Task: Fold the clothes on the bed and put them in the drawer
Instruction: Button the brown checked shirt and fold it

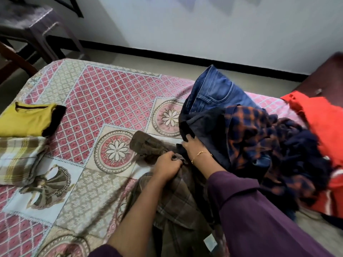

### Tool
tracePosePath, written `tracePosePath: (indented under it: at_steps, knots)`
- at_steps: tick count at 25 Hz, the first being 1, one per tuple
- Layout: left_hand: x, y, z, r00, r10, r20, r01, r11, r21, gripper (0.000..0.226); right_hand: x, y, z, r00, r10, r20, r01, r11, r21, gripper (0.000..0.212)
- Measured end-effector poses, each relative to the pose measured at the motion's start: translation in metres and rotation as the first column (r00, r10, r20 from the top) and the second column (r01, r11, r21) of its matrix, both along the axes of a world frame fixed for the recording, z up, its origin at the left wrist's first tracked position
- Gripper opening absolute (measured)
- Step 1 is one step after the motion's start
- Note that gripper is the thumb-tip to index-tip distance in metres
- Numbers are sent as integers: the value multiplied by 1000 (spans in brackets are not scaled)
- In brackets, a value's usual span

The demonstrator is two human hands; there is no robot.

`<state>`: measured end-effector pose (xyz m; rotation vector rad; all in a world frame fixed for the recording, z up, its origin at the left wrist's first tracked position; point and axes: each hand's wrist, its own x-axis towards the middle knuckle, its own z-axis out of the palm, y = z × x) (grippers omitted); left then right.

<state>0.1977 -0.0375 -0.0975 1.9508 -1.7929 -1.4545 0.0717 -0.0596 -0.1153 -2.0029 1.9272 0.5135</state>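
Folded: yellow top [26, 120], checked cloth [17, 160], bed's [104, 101] left | In hand: left hand [168, 166] grips brown checked shirt [178, 199]; right hand [194, 147] pinches dark garment [206, 123] | Left: jeans [213, 89], plaid shirt [259, 138], red garment [319, 123] heaped right; drawer unseen

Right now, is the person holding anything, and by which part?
Left hand grips the brown checked shirt at a bunched edge near its sleeve. Right hand holds the edge of a dark navy garment.
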Motion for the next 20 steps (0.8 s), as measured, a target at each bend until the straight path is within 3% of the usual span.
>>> tracePosePath:
  at_steps: [2, 5, 9, 12, 18, 20]
  knots:
    - [-24, 8, 11, 1000, -27, -1, 27, 1000, -8, 28, -36, 15, 13, 958, -228, 176, 225, 974, 38, 37]
    - [-58, 14, 21, 996, -88, -32, 87, 995, -38, 15, -79, 41, 29, 908, -341, 245, 352, 936, -1, 40]
    - [-120, 17, 31, 983, -163, -85, 152, 981, -119, 10, -153, 61, 39, 862, -501, 75, 506, 853, -130, 40]
    - [-172, 21, 37, 976, -169, -137, 145, 975, -171, 14, -220, 73, 46, 770, -634, 74, 635, 749, -188, 36]
    - [-254, 26, 46, 942, -234, -239, 179, 957, -230, 22, -321, 109, 60, 656, -730, -189, 634, 670, -387, 37]
    - [-275, 27, 43, 926, -272, -261, 212, 948, -237, 17, -334, 113, 53, 672, -705, -226, 603, 699, -385, 37]
